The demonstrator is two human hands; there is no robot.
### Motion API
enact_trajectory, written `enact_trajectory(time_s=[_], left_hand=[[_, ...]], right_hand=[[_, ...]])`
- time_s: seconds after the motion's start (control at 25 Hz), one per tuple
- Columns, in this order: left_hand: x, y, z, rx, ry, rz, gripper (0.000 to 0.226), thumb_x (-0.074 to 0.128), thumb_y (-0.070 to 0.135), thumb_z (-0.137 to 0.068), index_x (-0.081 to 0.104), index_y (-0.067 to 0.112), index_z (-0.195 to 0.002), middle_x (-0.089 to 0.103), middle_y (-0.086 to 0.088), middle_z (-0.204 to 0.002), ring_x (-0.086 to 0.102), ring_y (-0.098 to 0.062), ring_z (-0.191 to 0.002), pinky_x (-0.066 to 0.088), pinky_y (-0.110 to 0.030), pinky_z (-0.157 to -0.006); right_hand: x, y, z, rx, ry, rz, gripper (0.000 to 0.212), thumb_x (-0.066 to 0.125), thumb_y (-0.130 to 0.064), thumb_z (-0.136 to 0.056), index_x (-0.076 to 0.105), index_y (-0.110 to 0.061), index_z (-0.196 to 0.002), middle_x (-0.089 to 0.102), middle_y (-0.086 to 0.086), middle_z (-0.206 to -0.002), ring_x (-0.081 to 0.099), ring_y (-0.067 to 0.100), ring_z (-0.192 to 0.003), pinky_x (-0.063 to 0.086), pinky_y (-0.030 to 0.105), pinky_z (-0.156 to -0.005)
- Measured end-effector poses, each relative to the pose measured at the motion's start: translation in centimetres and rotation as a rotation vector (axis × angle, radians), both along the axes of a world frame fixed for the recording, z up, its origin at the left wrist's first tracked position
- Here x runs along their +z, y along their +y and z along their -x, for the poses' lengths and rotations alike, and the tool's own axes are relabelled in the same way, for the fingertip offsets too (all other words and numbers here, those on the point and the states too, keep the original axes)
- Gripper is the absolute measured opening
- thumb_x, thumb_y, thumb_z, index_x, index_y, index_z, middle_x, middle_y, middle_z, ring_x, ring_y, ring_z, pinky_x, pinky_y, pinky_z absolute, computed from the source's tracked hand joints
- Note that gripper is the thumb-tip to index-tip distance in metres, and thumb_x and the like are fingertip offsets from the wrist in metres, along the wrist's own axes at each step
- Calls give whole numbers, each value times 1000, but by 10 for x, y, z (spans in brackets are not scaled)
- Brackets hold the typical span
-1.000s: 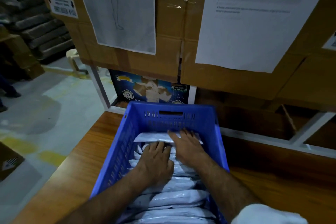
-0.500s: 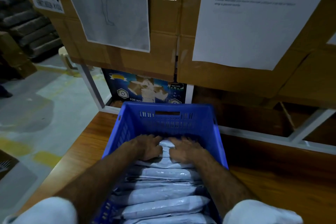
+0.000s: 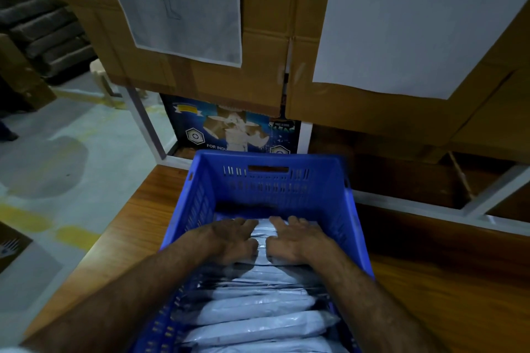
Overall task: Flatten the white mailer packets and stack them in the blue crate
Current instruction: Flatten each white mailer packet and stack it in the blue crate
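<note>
Both hands point(image 3: 262, 241) slid farther, fingers spread flat on packets point(image 3: 258, 324), crate's point(image 3: 286, 180) far end bare.

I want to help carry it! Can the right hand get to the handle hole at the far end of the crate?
Probably yes. The right hand rests on the packets, and the crate is bare between it and the handle hole.
</note>
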State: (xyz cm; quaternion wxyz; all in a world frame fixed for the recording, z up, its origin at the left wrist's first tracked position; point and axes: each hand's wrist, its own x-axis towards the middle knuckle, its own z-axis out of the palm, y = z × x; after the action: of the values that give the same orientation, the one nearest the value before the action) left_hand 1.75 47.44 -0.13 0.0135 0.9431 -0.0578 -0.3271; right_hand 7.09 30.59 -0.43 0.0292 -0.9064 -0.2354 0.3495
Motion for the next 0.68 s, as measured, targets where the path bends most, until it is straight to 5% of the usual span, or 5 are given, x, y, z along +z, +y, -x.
enact_trajectory(time_s=[0.16,0.4,0.56,0.68], left_hand=[[3,-1,-2,-73,-16,-130,60,25,41,-109,19,12,-161,20,-10,-167,33,-33,-145,29,-52,-117],[25,-12,32,41,-498,-154,83,5,54,-90,18,17,-163,25,-18,-165,25,-33,-152,11,-52,-125],[42,-45,54,26,-772,18,79,19,49,-91,27,13,-161,27,-22,-164,29,-37,-151,16,-56,-125],[53,-92,59,-20,-835,83,77,22,45,-91,24,14,-162,19,-20,-167,23,-34,-154,12,-54,-126]], right_hand=[[-1,1,1,2,-28,11,79,41,-53,-94,14,-30,-164,28,15,-165,28,37,-149,19,58,-121],[24,-20,28,97,-411,-66,69,28,-44,-106,7,-22,-167,13,18,-171,10,33,-158,-7,60,-126],[47,-58,62,21,-800,-321,75,24,-42,-94,26,-16,-165,21,23,-169,19,36,-158,3,62,-127],[53,-108,77,-73,-896,-371,77,27,-42,-91,32,-12,-162,24,23,-168,22,36,-157,13,64,-126]])
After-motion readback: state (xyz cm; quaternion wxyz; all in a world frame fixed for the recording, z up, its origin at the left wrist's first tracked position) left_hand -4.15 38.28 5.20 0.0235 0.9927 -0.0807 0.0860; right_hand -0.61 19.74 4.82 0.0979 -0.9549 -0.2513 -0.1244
